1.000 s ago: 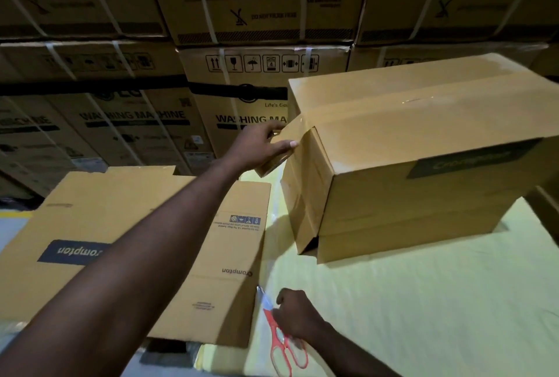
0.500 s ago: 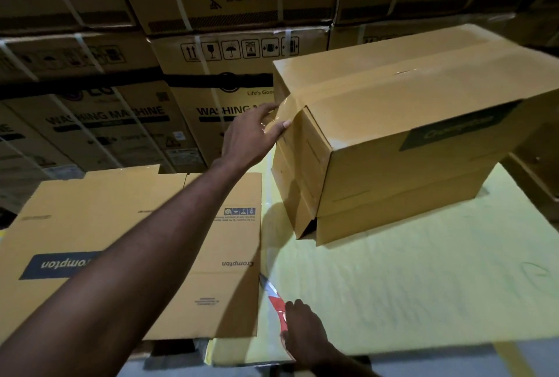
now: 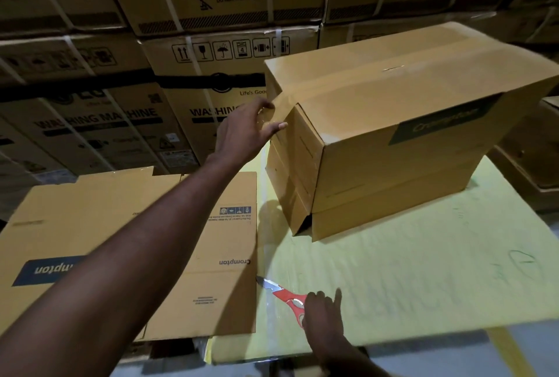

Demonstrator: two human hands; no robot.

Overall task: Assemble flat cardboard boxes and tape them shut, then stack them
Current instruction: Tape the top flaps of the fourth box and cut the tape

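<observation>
A wall of stacked washing machine cartons (image 3: 193, 95), strapped with white bands, fills the space behind my desk (image 3: 423, 280), whose top is covered in a pale yellow-green sheet. On that sheet, towards the far right, sits the assembled Crompton cardboard box (image 3: 402, 141), closed on top with a strip of brown tape (image 3: 357, 80) running along the seam and down over its left end. The flaps at the lower left end of the box gape slightly near the desk surface. To the left of the box, lying flat and partly overhanging the desk's left edge, is a flat unfolded Crompton cardboard box (image 3: 99, 225) with its printing upside down to me; my left forearm crosses over it. My left hand (image 3: 245, 131) reaches to the upper left end of the assembled box, fingers loosely curled with the thumb and fingertips pinching the loose end of the tape where it comes off the box corner. My right hand (image 3: 323, 313) rests low on the desk near the front edge, palm down over the handles of the red-handled scissors (image 3: 284, 295); whether it grips them I cannot tell. The scissor blades point away to the left, just beside the flat box's edge.
</observation>
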